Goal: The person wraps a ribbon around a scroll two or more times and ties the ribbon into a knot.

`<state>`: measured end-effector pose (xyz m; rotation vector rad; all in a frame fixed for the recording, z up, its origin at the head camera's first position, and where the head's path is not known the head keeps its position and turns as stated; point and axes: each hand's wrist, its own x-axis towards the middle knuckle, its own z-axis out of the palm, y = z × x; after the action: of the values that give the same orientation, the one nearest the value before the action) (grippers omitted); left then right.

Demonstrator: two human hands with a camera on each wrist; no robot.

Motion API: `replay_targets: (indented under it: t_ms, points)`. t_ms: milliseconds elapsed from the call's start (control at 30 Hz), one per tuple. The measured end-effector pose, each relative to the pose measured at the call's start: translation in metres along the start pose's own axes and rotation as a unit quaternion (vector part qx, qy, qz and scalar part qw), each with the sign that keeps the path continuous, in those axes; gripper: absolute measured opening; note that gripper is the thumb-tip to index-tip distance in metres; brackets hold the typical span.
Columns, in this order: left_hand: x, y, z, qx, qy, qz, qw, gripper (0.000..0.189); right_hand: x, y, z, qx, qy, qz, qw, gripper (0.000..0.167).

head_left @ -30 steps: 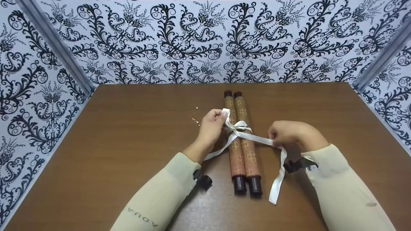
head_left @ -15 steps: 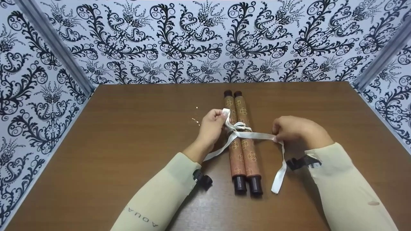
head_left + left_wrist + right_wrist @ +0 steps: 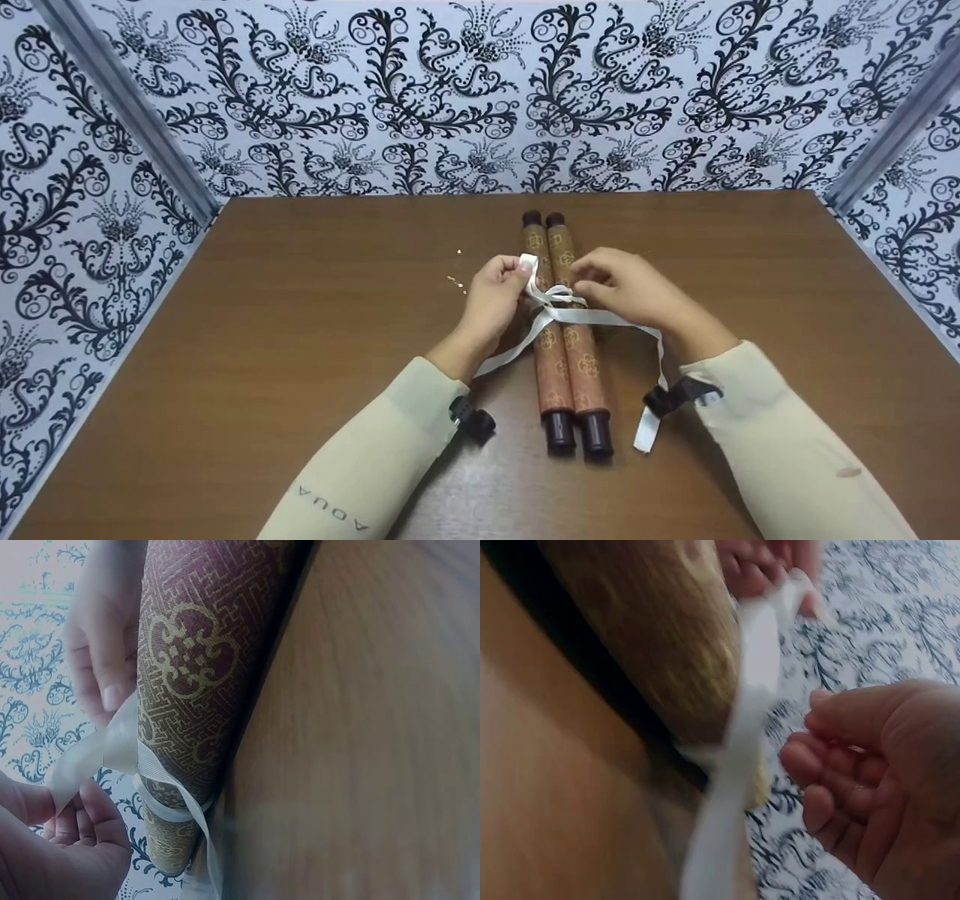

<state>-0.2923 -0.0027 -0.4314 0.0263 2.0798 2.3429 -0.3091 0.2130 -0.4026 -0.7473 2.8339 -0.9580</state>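
Two scrolls with brown-red patterned covers and dark end knobs, the left scroll (image 3: 553,375) and the right scroll (image 3: 589,367), lie side by side. A white ribbon (image 3: 589,317) passes around their middle, with a knot and small loops on top. My left hand (image 3: 491,296) pinches a raised loop of it between thumb and fingers, also plain in the left wrist view. Over the right scroll hovers my right hand (image 3: 634,289), fingers loosely bent. In the right wrist view this right hand (image 3: 877,772) holds nothing, and the ribbon (image 3: 739,727) runs past it, apart.
One ribbon tail (image 3: 499,364) trails left under my left forearm; the other tail's end (image 3: 646,433) hangs by the right wrist camera (image 3: 667,400). Small pale crumbs (image 3: 459,283) lie left of the scrolls on the wooden table (image 3: 300,315). Patterned walls (image 3: 465,97) enclose it.
My right hand has let go of the ribbon's right tail and moved left and away from me, toward the knot. Earlier it drew that tail out rightward. My left hand has stayed still.
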Motion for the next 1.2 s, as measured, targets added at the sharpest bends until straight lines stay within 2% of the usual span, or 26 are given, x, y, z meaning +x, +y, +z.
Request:
replay_targets:
  t_ms: [133,233,467,600,767,1000,1200]
  points:
    - [0.000,0.000,0.000,0.009,-0.005,0.003,0.9999,0.014,0.001,-0.004,0.013,0.015,0.000,-0.020,0.9997,0.035]
    - [-0.001,0.001,0.000,0.013,-0.009,-0.001,0.9999,0.014,0.003,-0.004,0.019,0.017,0.000,-0.012,0.9998,0.035]
    - [-0.001,-0.001,0.000,0.009,-0.014,-0.002,0.9999,0.014,0.006,-0.001,0.023,0.055,-0.007,0.003,0.9984,0.033]
    - [-0.001,-0.001,0.000,0.009,-0.015,-0.004,0.9998,0.014,0.006,-0.001,0.024,0.065,-0.011,-0.004,0.9978,0.031]
    - [0.000,-0.002,0.000,0.011,-0.012,-0.003,0.9999,0.014,0.006,0.000,0.025,0.059,0.003,-0.016,0.9981,0.021]
    - [-0.003,0.002,0.001,-0.010,-0.014,-0.010,0.9998,0.011,0.006,0.000,0.025,0.059,0.013,-0.014,0.9981,0.012]
    - [-0.003,0.004,0.000,-0.038,-0.030,-0.028,0.9984,0.011,0.007,0.000,0.025,0.068,0.017,-0.010,0.9975,0.009]
